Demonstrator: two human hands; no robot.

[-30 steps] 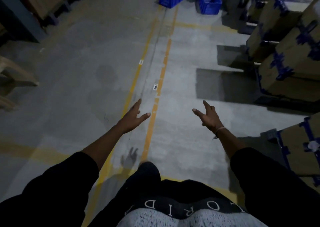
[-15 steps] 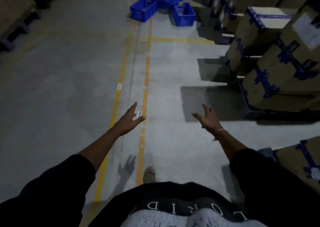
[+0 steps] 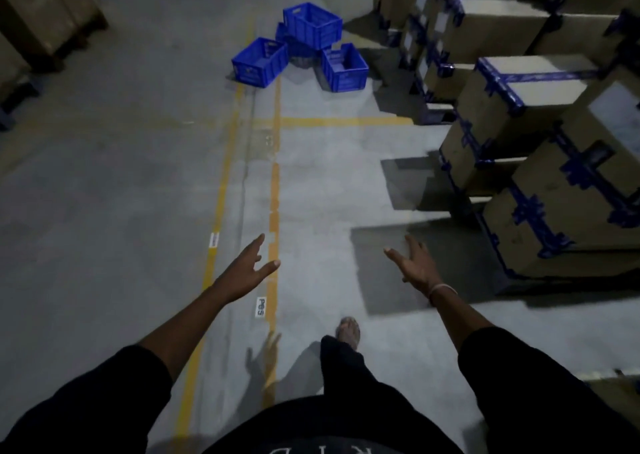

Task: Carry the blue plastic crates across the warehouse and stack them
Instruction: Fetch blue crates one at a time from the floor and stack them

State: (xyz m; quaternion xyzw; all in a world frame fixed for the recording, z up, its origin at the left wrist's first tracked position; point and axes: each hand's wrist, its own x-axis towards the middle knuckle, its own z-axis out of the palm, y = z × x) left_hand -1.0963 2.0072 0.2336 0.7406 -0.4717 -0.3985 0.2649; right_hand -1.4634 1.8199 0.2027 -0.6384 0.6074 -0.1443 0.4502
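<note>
Several blue plastic crates lie in a loose cluster on the concrete floor far ahead: a left crate [image 3: 259, 61], a right crate [image 3: 344, 67], and an upper crate [image 3: 312, 24] resting on another one behind them. My left hand [image 3: 247, 269] and my right hand [image 3: 414, 264] reach forward at waist height, fingers spread and straight, holding nothing. Both hands are well short of the crates.
Yellow floor lines [image 3: 274, 190] run ahead toward the crates. Stacks of cardboard boxes with blue tape [image 3: 540, 148] line the right side. Wrapped pallets [image 3: 45, 10] stand at the far left. My sandalled foot [image 3: 348, 329] steps forward on the grey floor.
I have walked forward along the yellow lines, so the blue crates sit lower and larger in view. Both hands stay outstretched and empty.
</note>
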